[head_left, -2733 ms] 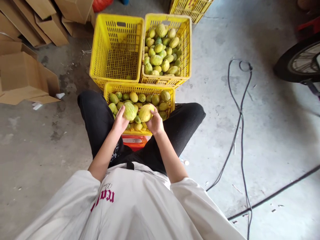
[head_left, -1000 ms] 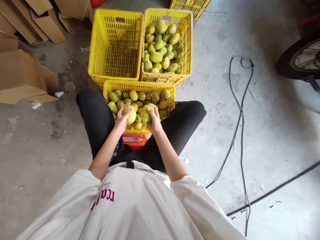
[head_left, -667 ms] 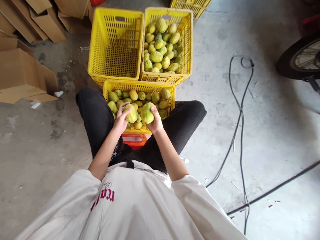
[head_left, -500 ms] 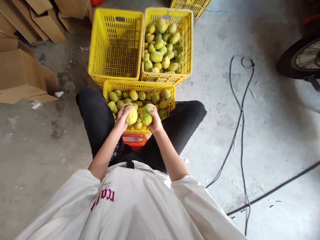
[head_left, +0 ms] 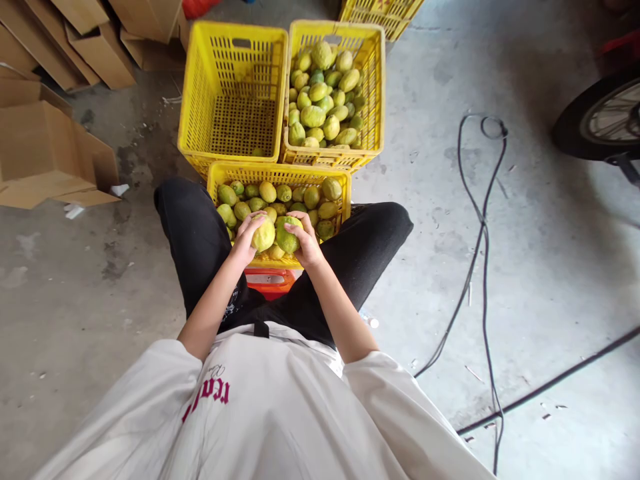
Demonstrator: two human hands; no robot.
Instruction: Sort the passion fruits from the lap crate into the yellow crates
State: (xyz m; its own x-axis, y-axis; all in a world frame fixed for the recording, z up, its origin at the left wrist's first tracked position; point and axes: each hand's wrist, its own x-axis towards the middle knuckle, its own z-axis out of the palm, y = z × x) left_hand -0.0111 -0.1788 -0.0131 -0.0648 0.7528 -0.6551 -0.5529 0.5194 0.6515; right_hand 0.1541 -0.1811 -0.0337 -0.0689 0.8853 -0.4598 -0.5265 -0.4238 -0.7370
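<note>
right hand (head_left: 308, 244) has come inward a bit since half a second ago, so the green fruit (head_left: 285, 241) it holds now sits right up beside the yellow fruit (head_left: 263, 237) in the left hand (head_left: 245, 241). can't tell if they actually touch. a few seconds back the right hand had a yellow face showing, now it's mostly green.

grip-wise: left hand is curled round the yellow fruit from the left, spread about as wide as the fruit itself. right hand is wrapped to the same sort of width, thumb laid across the green fruit and fingers bent over its far side. the undersides of both grips are hidden, so no clue what's going on under there.

both are held over the front crate (head_left: 280, 175), between the knees (head_left: 380, 223), and there's loads more fruit (head_left: 267, 192) lying in it. right behind it are two more yellow ones: the right crate (head_left: 375, 93) is heaped with similar stuff, and the left crate (head_left: 200, 87) has something green low by its near rim, partly hidden. boxes (head_left: 55, 143) off to the left, black cord (head_left: 484, 223) looped on the floor to the right.
</note>
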